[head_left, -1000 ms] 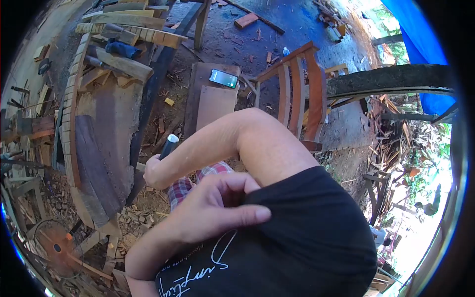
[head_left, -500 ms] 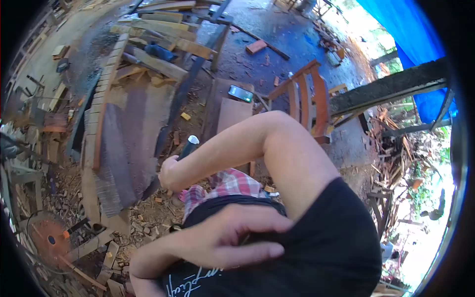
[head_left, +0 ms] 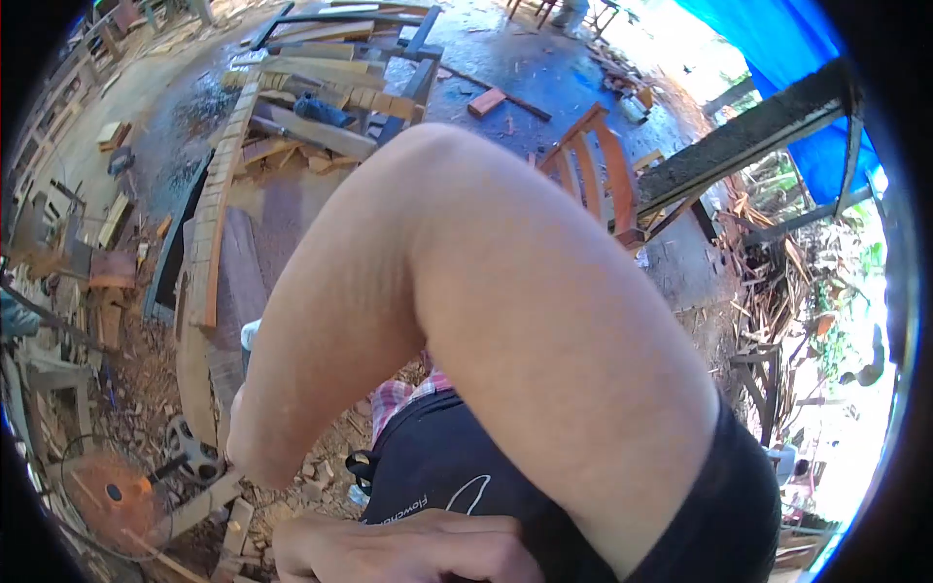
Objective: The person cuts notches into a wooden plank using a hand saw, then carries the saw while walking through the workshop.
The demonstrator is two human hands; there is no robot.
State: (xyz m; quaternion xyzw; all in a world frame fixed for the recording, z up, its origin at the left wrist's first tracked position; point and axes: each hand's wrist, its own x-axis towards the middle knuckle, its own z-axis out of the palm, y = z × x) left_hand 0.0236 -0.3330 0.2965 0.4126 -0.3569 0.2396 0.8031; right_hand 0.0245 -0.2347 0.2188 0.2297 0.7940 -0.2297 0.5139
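Observation:
My right arm is bent and raised close to the camera, its forearm hiding most of my right hand (head_left: 238, 416) at the left. Past the forearm shows the whitish end (head_left: 250, 335) of the dark bottle-like thing in that hand; its dark body is hidden. Low in the picture, my left hand (head_left: 413, 552) lies against the black shirt (head_left: 442, 466), fingers curled and close together. Whether cloth or something else is between them cannot be made out.
Ahead is a slatted wooden frame (head_left: 225, 209) with stacked boards (head_left: 321, 68). A reddish wooden chair (head_left: 614, 175) stands right of my arm, beside a dark beam (head_left: 743, 141). A round fan-like object (head_left: 115, 493) is at the lower left, near wood scraps (head_left: 316, 471).
My right elbow has risen toward the camera, now covering the phone and the board under it. My left hand has moved down and its spread fingers have drawn together.

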